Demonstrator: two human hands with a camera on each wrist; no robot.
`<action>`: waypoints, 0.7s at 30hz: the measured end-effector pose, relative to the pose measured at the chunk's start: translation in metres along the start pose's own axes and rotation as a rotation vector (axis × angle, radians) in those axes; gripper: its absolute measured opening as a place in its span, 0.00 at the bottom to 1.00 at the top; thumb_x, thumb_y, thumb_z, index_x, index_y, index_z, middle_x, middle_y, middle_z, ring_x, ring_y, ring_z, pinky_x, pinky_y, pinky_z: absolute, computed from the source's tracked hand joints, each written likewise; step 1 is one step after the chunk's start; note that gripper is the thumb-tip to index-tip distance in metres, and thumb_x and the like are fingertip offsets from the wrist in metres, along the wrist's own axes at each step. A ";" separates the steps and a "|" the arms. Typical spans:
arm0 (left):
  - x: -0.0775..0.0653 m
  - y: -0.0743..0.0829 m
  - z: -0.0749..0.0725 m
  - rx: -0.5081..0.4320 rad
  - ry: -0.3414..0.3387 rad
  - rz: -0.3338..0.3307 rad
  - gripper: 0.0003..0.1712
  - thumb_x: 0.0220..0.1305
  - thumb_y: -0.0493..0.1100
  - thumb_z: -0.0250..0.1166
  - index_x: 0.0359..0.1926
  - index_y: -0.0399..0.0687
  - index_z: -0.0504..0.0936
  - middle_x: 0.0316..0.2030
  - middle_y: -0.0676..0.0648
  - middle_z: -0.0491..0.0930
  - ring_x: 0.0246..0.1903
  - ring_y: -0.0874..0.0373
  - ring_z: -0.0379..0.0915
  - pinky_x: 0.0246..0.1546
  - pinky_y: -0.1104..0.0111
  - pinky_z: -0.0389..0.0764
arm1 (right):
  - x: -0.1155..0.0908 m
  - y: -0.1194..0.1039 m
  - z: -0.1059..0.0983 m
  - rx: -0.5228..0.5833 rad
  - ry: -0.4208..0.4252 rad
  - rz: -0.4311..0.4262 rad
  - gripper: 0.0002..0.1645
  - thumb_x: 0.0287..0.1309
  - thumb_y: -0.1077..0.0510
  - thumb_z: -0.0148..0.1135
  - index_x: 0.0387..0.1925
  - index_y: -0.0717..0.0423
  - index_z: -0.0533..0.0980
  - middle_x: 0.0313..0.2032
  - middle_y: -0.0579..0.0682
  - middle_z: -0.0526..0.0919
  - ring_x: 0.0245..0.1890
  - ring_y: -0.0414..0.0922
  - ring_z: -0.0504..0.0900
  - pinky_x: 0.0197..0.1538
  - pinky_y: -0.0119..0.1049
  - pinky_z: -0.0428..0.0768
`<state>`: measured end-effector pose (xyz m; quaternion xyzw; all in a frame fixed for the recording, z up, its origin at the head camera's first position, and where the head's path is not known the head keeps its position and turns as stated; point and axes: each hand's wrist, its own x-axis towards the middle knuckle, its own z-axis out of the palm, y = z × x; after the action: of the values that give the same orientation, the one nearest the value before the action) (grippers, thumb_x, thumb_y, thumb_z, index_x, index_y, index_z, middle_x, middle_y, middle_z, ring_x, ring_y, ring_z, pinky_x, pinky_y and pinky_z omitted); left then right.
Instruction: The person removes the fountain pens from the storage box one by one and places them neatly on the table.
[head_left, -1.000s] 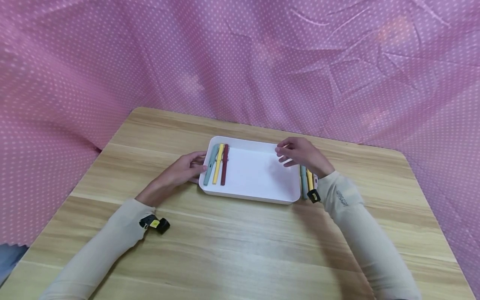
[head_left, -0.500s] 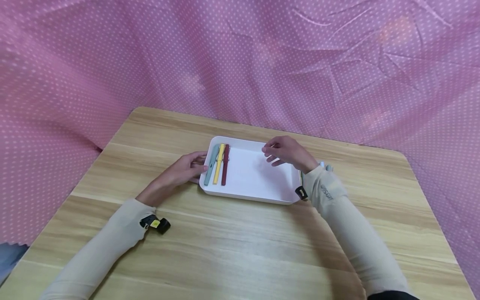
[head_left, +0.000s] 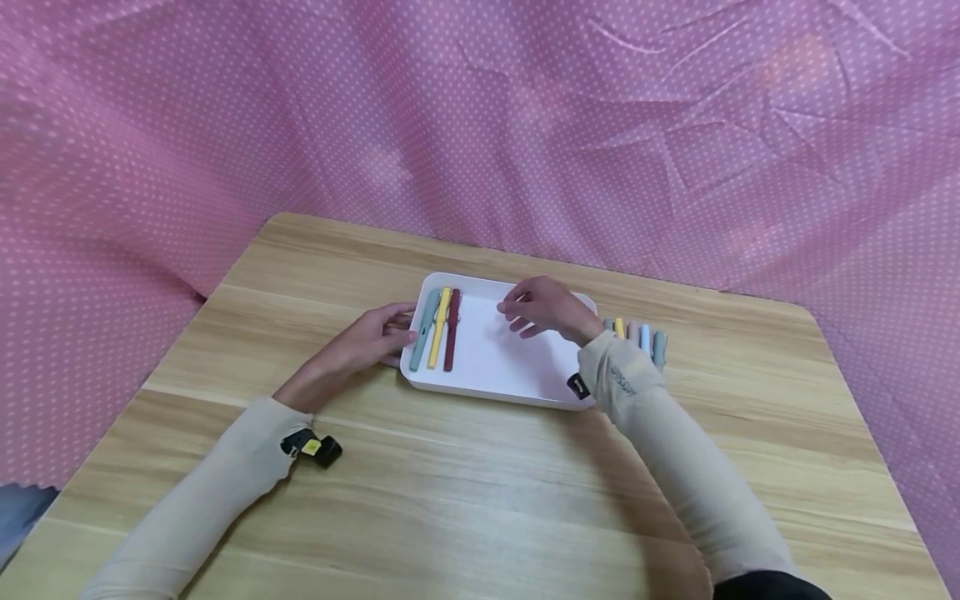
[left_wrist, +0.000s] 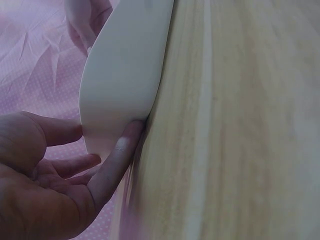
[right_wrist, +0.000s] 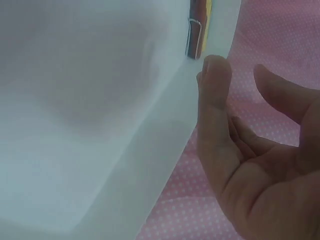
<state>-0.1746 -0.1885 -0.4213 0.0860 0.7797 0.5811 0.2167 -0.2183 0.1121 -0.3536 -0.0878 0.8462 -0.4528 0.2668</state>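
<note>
Three pens (head_left: 440,327) lie in the tray (head_left: 495,392) with five more pens (head_left: 646,337) outside on the bench (head_left: 450,492), the left hand's (head_left: 369,338) grip spread against the tray's end, the right hand's (head_left: 550,304) loosely parted above it, empty.

Pens (head_left: 645,337) R of tray (head_left: 495,395): lower ends occl. by R sleeve (head_left: 690,458); sleeve txt (head_left: 622,381) illegible. R-wrist view: dk-red pen (right_wrist: 198,32) cropped at top.

Lettering (head_left: 622,381) on right sleeve (head_left: 671,454) (too small to read)
</note>
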 end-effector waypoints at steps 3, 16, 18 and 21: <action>0.000 0.000 0.000 0.005 0.002 -0.006 0.37 0.79 0.36 0.56 0.81 0.35 0.52 0.70 0.29 0.66 0.65 0.35 0.70 0.51 0.61 0.89 | 0.005 -0.002 0.006 0.003 -0.009 0.004 0.18 0.74 0.60 0.62 0.55 0.72 0.76 0.50 0.70 0.83 0.49 0.61 0.86 0.49 0.44 0.90; 0.001 -0.003 -0.001 0.011 0.002 -0.005 0.37 0.79 0.36 0.56 0.81 0.35 0.52 0.70 0.30 0.66 0.65 0.36 0.71 0.51 0.61 0.88 | 0.027 -0.010 0.029 -0.062 -0.028 0.107 0.16 0.71 0.57 0.67 0.50 0.67 0.78 0.45 0.62 0.86 0.42 0.51 0.86 0.46 0.40 0.90; 0.001 -0.003 -0.001 0.009 0.002 -0.009 0.37 0.79 0.36 0.56 0.81 0.36 0.51 0.70 0.30 0.66 0.65 0.36 0.71 0.51 0.62 0.88 | 0.030 -0.011 0.032 -0.072 -0.034 0.118 0.16 0.71 0.57 0.67 0.49 0.66 0.78 0.44 0.61 0.86 0.41 0.50 0.86 0.46 0.39 0.90; 0.002 -0.003 -0.001 -0.004 -0.001 -0.008 0.37 0.79 0.36 0.56 0.81 0.36 0.51 0.70 0.30 0.66 0.65 0.36 0.71 0.51 0.61 0.89 | 0.034 -0.014 0.035 -0.086 -0.037 0.132 0.15 0.71 0.56 0.67 0.48 0.66 0.79 0.43 0.60 0.86 0.39 0.49 0.86 0.44 0.38 0.90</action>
<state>-0.1761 -0.1899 -0.4242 0.0828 0.7789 0.5816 0.2194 -0.2296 0.0660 -0.3701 -0.0517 0.8638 -0.3957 0.3075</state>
